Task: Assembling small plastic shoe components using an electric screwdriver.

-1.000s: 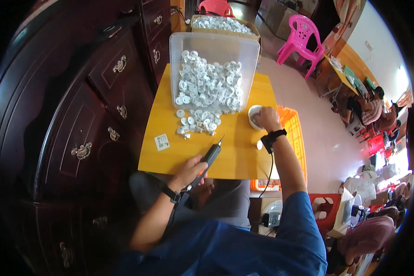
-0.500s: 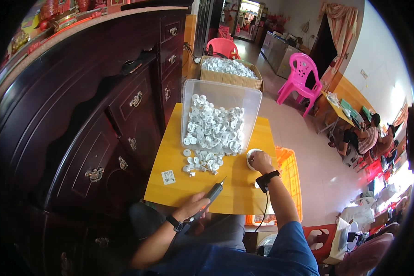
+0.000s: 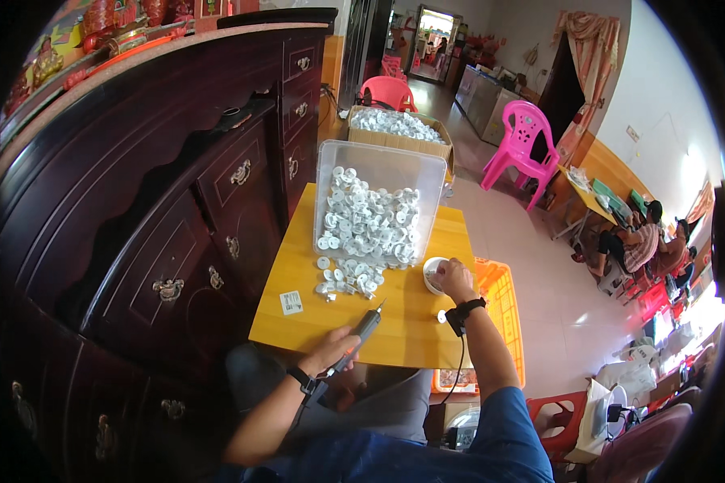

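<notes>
My left hand [image 3: 333, 351] is wrapped round a dark grey electric screwdriver [image 3: 366, 327], its thin bit pointing up and away over the near edge of the yellow table [image 3: 395, 342]. My right hand [image 3: 457, 284] is at the near right rim of a small white bowl [image 3: 428, 266], fingers drawn together. Whatever they pinch is too small to make out. Close to my right wrist lies one small white part [image 3: 441, 316]. Beyond my hands, a clear plastic bin [image 3: 437, 173] rests tilted, with many round white plastic parts [image 3: 370, 217] in it. More loose parts [image 3: 351, 277] lie spilled before it.
A printed white label [image 3: 292, 303] sits at the table's left. A dark wooden cabinet [image 3: 161, 201] borders the left side. Behind the bin stands a carton [image 3: 439, 147] of white parts. An orange crate [image 3: 503, 322] is right of the table. Pink chairs [image 3: 524, 141] and seated people are farther off.
My right hand has shifted slightly back from the bowl, and more of the bowl's inside shows. The screwdriver stays in my left hand. The whole view has shifted slightly.
</notes>
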The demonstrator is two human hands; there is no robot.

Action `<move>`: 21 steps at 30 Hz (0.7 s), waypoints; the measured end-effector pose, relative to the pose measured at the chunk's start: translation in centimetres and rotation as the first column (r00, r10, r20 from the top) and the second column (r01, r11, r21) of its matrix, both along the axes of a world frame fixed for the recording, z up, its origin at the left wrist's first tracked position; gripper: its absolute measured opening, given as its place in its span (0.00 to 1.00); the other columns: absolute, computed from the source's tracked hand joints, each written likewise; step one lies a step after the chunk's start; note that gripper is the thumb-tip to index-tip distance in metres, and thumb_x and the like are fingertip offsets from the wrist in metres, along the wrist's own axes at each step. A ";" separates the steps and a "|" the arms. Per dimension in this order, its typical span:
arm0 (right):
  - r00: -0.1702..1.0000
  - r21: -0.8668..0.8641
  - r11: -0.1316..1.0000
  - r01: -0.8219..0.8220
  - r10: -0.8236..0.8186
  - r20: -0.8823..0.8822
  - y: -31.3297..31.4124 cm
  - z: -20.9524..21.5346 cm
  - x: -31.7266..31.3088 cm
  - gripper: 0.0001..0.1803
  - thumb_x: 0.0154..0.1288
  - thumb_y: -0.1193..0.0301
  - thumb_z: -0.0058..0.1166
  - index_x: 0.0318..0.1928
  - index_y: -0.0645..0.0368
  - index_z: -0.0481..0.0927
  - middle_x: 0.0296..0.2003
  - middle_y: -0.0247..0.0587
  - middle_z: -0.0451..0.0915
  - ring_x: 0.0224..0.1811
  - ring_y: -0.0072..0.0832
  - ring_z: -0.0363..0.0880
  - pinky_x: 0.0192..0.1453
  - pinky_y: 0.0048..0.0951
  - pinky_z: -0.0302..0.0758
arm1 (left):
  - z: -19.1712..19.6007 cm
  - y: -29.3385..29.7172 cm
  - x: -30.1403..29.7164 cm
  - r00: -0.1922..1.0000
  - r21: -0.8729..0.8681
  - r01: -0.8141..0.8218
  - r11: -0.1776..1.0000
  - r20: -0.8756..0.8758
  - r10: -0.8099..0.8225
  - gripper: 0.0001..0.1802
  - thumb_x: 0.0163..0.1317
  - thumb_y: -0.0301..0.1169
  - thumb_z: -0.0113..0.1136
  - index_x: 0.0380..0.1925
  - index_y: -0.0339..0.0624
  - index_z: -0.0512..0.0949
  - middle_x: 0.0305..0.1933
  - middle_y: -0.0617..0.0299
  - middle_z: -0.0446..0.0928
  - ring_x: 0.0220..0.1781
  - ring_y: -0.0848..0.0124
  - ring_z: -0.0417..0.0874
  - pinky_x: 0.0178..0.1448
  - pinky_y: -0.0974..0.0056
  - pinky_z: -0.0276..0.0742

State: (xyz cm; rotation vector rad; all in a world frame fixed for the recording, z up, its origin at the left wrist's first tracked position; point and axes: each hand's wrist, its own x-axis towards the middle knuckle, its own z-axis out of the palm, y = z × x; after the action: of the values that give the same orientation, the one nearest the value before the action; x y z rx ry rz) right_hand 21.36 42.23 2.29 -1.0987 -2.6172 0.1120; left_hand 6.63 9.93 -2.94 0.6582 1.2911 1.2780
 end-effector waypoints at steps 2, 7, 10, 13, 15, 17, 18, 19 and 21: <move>1.000 -0.137 0.990 0.018 -0.018 0.005 -0.3 0.6 -0.1 0.09 0.56 0.61 0.62 0.35 0.51 0.86 0.34 0.46 0.85 0.41 0.43 0.84 0.44 0.42 0.79 | -0.1 -0.1 0.0 1.000 0.001 -0.003 1.000 -0.003 0.003 0.14 0.68 0.38 0.52 0.43 0.39 0.70 0.27 0.60 0.76 0.19 0.75 0.76 0.23 0.69 0.73; 1.000 -0.119 0.993 0.013 -0.013 -0.002 0.1 -0.1 0.4 0.08 0.57 0.63 0.62 0.35 0.51 0.86 0.34 0.47 0.85 0.39 0.44 0.84 0.45 0.42 0.80 | 0.3 -0.1 0.3 1.000 0.023 -0.014 1.000 -0.024 0.015 0.12 0.70 0.38 0.51 0.40 0.39 0.71 0.27 0.59 0.77 0.19 0.74 0.78 0.23 0.70 0.76; 1.000 -0.100 0.995 0.012 -0.013 -0.007 0.4 -0.7 0.3 0.09 0.56 0.63 0.62 0.34 0.51 0.86 0.33 0.47 0.85 0.38 0.45 0.84 0.44 0.42 0.80 | 0.2 -0.1 0.3 1.000 0.032 -0.011 0.999 -0.024 0.011 0.12 0.70 0.38 0.51 0.40 0.39 0.71 0.27 0.59 0.77 0.19 0.74 0.78 0.23 0.69 0.76; 1.000 -0.090 0.996 -0.004 0.001 -0.031 0.4 -1.1 0.1 0.09 0.55 0.64 0.62 0.35 0.52 0.86 0.33 0.48 0.85 0.37 0.46 0.84 0.42 0.42 0.80 | 0.3 -0.2 0.4 1.000 0.030 -0.023 0.999 -0.005 0.023 0.13 0.68 0.38 0.52 0.40 0.39 0.70 0.27 0.60 0.76 0.18 0.75 0.76 0.23 0.69 0.73; 0.999 -0.090 0.996 -0.011 0.007 -0.049 0.5 -1.4 0.1 0.08 0.55 0.65 0.61 0.34 0.52 0.86 0.33 0.49 0.85 0.37 0.46 0.84 0.42 0.42 0.80 | 0.0 -0.1 0.3 1.000 0.026 -0.019 0.999 -0.004 0.020 0.13 0.68 0.38 0.52 0.40 0.39 0.70 0.27 0.60 0.76 0.19 0.75 0.76 0.23 0.70 0.73; 0.997 -0.060 0.998 -0.003 -0.002 -0.080 0.8 -1.8 0.0 0.08 0.55 0.67 0.59 0.34 0.51 0.86 0.32 0.49 0.85 0.37 0.47 0.84 0.42 0.43 0.80 | -0.3 0.1 0.2 1.000 0.022 -0.012 1.000 -0.004 0.012 0.13 0.68 0.38 0.52 0.41 0.39 0.70 0.27 0.60 0.76 0.19 0.75 0.76 0.23 0.70 0.73; 0.997 -0.060 0.998 -0.005 0.001 -0.079 0.8 -1.8 -0.1 0.08 0.55 0.67 0.59 0.34 0.51 0.86 0.32 0.49 0.85 0.37 0.47 0.84 0.42 0.43 0.80 | -0.4 0.1 0.1 1.000 0.023 -0.012 1.000 -0.004 0.012 0.13 0.68 0.38 0.52 0.41 0.39 0.70 0.27 0.60 0.76 0.19 0.75 0.76 0.23 0.70 0.73; 0.995 -0.053 0.999 -0.014 0.009 -0.095 0.8 -1.9 -0.2 0.08 0.55 0.67 0.58 0.34 0.52 0.86 0.32 0.50 0.84 0.37 0.47 0.84 0.42 0.43 0.80 | -0.4 0.1 0.1 1.000 0.024 -0.012 1.000 -0.003 0.012 0.12 0.68 0.38 0.52 0.41 0.39 0.70 0.27 0.60 0.76 0.19 0.76 0.76 0.23 0.70 0.73; 0.994 -0.045 0.999 -0.022 0.017 -0.108 1.0 -2.1 -0.2 0.08 0.56 0.68 0.57 0.34 0.52 0.86 0.32 0.50 0.84 0.37 0.47 0.84 0.42 0.43 0.80 | -0.2 0.1 0.2 1.000 0.019 -0.017 1.000 -0.006 0.018 0.12 0.68 0.38 0.51 0.41 0.39 0.70 0.27 0.61 0.76 0.19 0.76 0.76 0.23 0.70 0.72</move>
State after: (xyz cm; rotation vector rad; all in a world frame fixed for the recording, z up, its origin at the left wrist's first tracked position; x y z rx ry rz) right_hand 21.13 43.20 0.24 -1.0521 -2.5411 0.2311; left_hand 6.81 10.00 -3.13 0.6660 1.2932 1.3050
